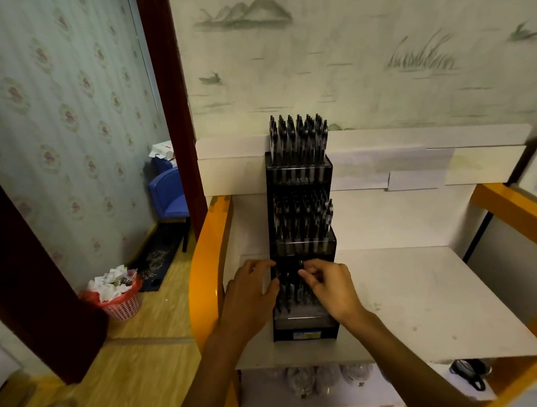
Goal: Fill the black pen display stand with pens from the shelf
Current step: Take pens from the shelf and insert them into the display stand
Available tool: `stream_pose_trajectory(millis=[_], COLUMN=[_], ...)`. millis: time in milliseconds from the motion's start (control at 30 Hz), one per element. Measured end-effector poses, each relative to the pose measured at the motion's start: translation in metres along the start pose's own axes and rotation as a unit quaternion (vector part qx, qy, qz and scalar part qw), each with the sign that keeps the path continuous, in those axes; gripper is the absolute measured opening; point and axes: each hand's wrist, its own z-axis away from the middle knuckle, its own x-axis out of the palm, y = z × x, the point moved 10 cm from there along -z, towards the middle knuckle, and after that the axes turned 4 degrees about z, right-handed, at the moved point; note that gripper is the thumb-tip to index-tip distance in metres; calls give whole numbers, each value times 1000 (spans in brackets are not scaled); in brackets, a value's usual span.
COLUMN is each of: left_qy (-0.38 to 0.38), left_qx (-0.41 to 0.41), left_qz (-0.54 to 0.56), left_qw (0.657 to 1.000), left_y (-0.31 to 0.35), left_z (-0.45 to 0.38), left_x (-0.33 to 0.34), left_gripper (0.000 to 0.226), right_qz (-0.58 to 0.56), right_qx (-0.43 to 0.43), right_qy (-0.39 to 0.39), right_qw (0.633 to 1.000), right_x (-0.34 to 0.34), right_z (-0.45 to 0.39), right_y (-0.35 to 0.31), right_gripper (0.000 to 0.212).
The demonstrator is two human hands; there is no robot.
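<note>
The black pen display stand [303, 248] stands upright on a white shelf [413, 304], with three stepped tiers. Its top and middle tiers hold several dark pens [297, 140]. At the lowest tier, my left hand [252, 296] rests against the stand's left side, fingers curled round its edge. My right hand [330, 286] pinches the top of a dark pen [300, 278] standing in the lowest tier among several other pens. Both hands partly hide that tier.
The white shelf has orange side frames [208, 272] and a lower shelf with bagged items [322, 379]. On the wooden floor to the left stand a pink waste basket [117, 298] and a blue chair [168, 195]. A wallpapered wall rises behind the shelf.
</note>
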Motion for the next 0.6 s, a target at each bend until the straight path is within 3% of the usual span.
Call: stream_pose_trajectory(millis=[167,600], left_qy=[-4,3], left_qx=[6,25], left_qz=[9,-11], left_qw=[1000,1000], left_y=[2,39], left_z=[3,-5], left_x=[2,14], left_gripper=[36,35], right_qz=[58,82], right_qx=[4,17], right_qy=[-78,-80], right_qw=[995,993], right_x=[27,-7], right_z=[10,13], right_y=[11,4], right_gripper=[13,20])
